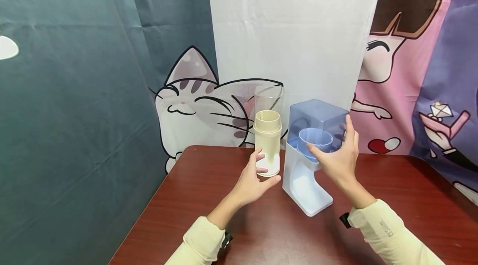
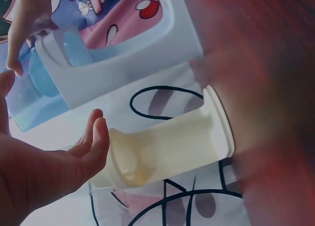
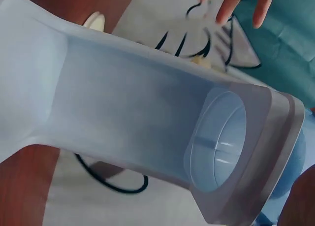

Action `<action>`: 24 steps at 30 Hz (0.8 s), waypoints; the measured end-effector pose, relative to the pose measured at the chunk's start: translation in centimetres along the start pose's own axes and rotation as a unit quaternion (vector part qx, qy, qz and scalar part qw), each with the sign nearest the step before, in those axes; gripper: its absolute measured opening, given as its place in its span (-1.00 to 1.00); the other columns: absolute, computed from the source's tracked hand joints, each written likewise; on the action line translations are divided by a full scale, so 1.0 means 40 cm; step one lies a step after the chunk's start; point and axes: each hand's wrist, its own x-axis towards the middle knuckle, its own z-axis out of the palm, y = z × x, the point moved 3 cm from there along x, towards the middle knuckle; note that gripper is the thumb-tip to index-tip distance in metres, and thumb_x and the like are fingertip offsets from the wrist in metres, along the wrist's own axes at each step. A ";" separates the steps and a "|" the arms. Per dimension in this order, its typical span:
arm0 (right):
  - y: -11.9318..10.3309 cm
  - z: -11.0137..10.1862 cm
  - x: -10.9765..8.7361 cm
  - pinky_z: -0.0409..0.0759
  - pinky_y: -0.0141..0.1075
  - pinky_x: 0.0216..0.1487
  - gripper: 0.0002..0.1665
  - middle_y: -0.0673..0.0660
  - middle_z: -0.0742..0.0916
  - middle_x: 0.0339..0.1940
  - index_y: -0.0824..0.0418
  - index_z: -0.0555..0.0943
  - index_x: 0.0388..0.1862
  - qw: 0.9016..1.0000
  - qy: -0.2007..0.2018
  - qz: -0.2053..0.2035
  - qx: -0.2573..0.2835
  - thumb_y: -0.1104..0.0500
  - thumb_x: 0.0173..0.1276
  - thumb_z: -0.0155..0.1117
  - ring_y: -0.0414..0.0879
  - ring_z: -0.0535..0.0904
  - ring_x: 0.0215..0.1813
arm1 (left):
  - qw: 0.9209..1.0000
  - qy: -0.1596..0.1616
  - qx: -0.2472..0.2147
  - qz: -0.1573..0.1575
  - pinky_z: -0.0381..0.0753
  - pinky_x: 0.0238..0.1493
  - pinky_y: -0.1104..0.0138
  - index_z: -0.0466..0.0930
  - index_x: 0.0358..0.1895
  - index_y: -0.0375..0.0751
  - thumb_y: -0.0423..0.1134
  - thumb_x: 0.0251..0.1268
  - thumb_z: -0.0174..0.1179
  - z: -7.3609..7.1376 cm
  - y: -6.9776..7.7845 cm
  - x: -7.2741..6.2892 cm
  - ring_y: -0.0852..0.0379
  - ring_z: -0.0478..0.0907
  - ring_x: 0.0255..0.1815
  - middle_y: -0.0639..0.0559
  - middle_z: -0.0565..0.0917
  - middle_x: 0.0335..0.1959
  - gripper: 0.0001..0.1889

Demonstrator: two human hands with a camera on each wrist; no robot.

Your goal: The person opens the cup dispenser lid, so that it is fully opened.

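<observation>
A cream dispenser (image 1: 269,140) with a clear tube on top and a white foot stands upright on the table. My left hand (image 1: 252,184), fingers spread, is in front of its lower part and holds nothing. Right of it stands a white dispenser (image 1: 303,186) with a translucent blue cover (image 1: 317,111) and a blue round cup (image 1: 316,137) inside. My right hand (image 1: 341,159) is spread at the right side of the cover, thumb in front and some fingers seen through it. Whether these fingers touch the cover is unclear. From below, the right wrist view shows a round opening (image 3: 219,142).
Both dispensers stand on a dark red wooden table (image 1: 209,182). Behind the table hangs a printed curtain with a cartoon cat (image 1: 186,111) and white, grey-green and pink parts. Pale sleeves (image 1: 201,240) cover the forearms, with dark bands at the wrists.
</observation>
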 end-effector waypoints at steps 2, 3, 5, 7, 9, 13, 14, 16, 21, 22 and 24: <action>-0.012 -0.010 -0.015 0.42 -0.33 0.06 0.40 0.19 0.49 0.25 -0.17 0.13 0.59 1.000 -0.011 -0.009 0.023 0.27 -0.21 0.69 0.02 0.47 0.16 | 1.000 -0.003 -0.007 0.006 0.61 0.01 0.24 -0.02 0.55 -0.05 -0.02 0.17 0.40 -0.005 0.008 -0.002 0.03 0.62 0.11 -0.05 0.34 0.42 -0.03; -0.018 -0.015 -0.022 0.42 -0.37 0.03 0.40 0.18 0.50 0.25 -0.15 0.13 0.59 0.999 -0.017 -0.013 0.031 0.30 -0.22 0.69 0.00 0.48 0.14 | 1.000 -0.004 -0.012 0.010 0.62 0.00 0.25 -0.02 0.55 -0.05 -0.04 0.17 0.41 -0.008 0.011 -0.003 0.03 0.62 0.10 -0.05 0.34 0.42 -0.03; -0.030 -0.023 -0.037 0.41 -0.42 -0.02 0.40 0.18 0.51 0.27 -0.12 0.14 0.59 0.998 -0.029 -0.020 0.049 0.35 -0.22 0.68 -0.05 0.47 0.11 | 1.000 -0.005 -0.020 0.013 0.62 -0.01 0.27 -0.02 0.55 -0.04 -0.05 0.17 0.41 -0.012 0.016 -0.003 0.05 0.61 0.11 -0.04 0.34 0.42 -0.03; -0.040 -0.029 -0.049 0.42 -0.43 -0.06 0.40 0.21 0.51 0.28 -0.06 0.14 0.59 0.997 -0.040 -0.029 0.065 0.39 -0.23 0.67 -0.09 0.47 0.07 | 0.999 -0.007 -0.030 0.016 0.61 0.00 0.27 -0.03 0.55 -0.03 -0.07 0.16 0.42 -0.015 0.020 -0.002 0.05 0.60 0.12 -0.03 0.34 0.43 -0.03; -0.047 -0.035 -0.058 0.43 -0.45 -0.08 0.41 0.22 0.51 0.28 0.01 0.14 0.60 0.995 -0.050 -0.036 0.079 0.43 -0.26 0.66 -0.12 0.47 0.05 | 0.999 -0.013 -0.038 0.017 0.61 0.00 0.25 -0.04 0.55 -0.03 -0.09 0.17 0.41 -0.017 0.024 -0.003 0.04 0.59 0.14 -0.03 0.34 0.43 -0.03; -0.061 -0.042 -0.073 0.49 -0.50 -0.12 0.42 0.10 0.53 0.19 0.06 0.14 0.60 0.989 -0.075 -0.043 0.118 0.52 -0.28 0.63 -0.15 0.52 -0.03 | 0.998 -0.027 -0.048 0.024 0.59 0.01 0.20 -0.06 0.56 -0.03 -0.12 0.18 0.40 -0.026 0.034 -0.005 0.00 0.57 0.17 -0.03 0.32 0.45 -0.02; -0.064 -0.044 -0.076 0.51 -0.51 -0.13 0.42 0.05 0.53 0.17 0.07 0.14 0.60 0.988 -0.080 -0.046 0.125 0.53 -0.29 0.62 -0.15 0.53 -0.04 | 0.998 -0.030 -0.047 0.026 0.58 0.01 0.19 -0.07 0.57 -0.02 -0.12 0.18 0.40 -0.028 0.036 -0.006 0.00 0.56 0.18 -0.03 0.31 0.45 -0.02; -0.071 -0.043 -0.084 0.53 -0.53 -0.13 0.43 -0.03 0.52 0.14 0.09 0.14 0.59 0.984 -0.090 -0.055 0.144 0.57 -0.30 0.60 -0.16 0.55 -0.07 | 0.998 -0.034 -0.044 0.033 0.58 0.02 0.15 -0.08 0.57 0.00 -0.13 0.18 0.40 -0.034 0.039 -0.008 0.00 0.56 0.19 -0.02 0.31 0.46 -0.02; -0.088 -0.032 -0.096 0.57 -0.49 -0.02 0.43 0.05 0.52 0.18 0.27 0.07 0.59 0.952 -0.122 -0.116 0.254 0.67 -0.34 0.48 -0.13 0.60 0.00 | 0.997 -0.043 -0.043 0.051 0.54 0.04 0.00 -0.09 0.57 0.06 -0.08 0.15 0.43 -0.047 0.038 -0.016 0.05 0.56 0.20 -0.01 0.29 0.47 0.02; -0.091 -0.030 -0.098 0.57 -0.47 0.01 0.42 0.09 0.52 0.19 0.31 0.05 0.58 0.941 -0.131 -0.128 0.285 0.69 -0.34 0.46 -0.10 0.61 0.03 | 0.996 -0.048 -0.043 0.055 0.54 0.05 0.00 -0.10 0.57 0.08 -0.04 0.13 0.44 -0.048 0.037 -0.018 0.06 0.55 0.21 -0.01 0.28 0.47 0.04; -0.094 -0.025 -0.103 0.58 -0.42 0.06 0.40 0.17 0.52 0.22 0.37 0.01 0.57 0.917 -0.149 -0.149 0.338 0.68 -0.31 0.46 -0.05 0.62 0.09 | 0.995 -0.060 -0.045 0.060 0.51 0.07 -0.03 -0.11 0.58 0.08 0.02 0.09 0.46 -0.049 0.035 -0.023 0.06 0.52 0.25 -0.01 0.25 0.49 0.07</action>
